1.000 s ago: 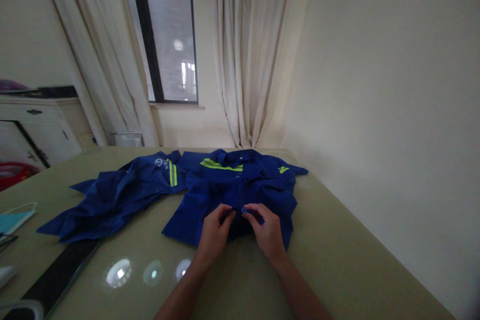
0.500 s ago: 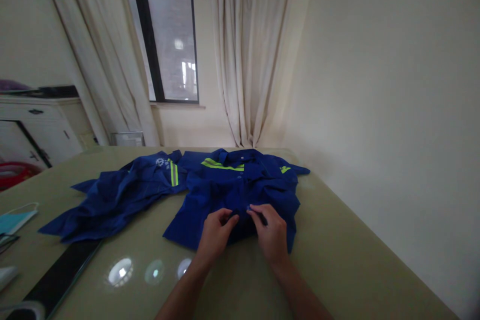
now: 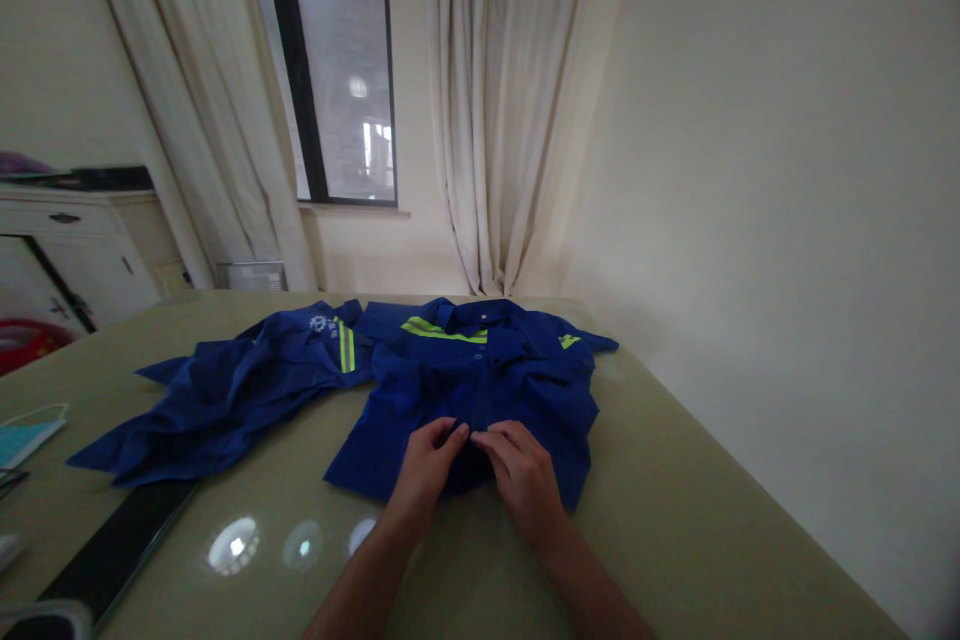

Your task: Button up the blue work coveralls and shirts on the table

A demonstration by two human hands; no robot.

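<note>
Whereas a sec ago a small blue button showed btwn the fingertips, it's now out of sight, covered by fingers or cloth, I can't tell which. Left hand [image 3: 426, 468] and right hand [image 3: 526, 482] have closed in on each other: tips nearly touching now vs a clear gap before. Left fingers [image 3: 453, 436] and right fingers [image 3: 491, 441] are pinched together on the front opening of the blue work shirt [image 3: 487, 375], each clamping an edge of cloth. Shirt itself hasn't shifted: it lies on the tabletop [image 3: 675, 520], collar away from me, hi-vis stripe up by the collar. My read: the two front edges are being drawn together at that spot. Whether the button is through its hole isn't visible. Second blue shirt [image 3: 225, 395] lies crumpled just to the left, touching the first, no hand on it. Face mask [image 3: 26, 428] and black strip [image 3: 120, 545] sit at far left, no change w/ those.
</note>
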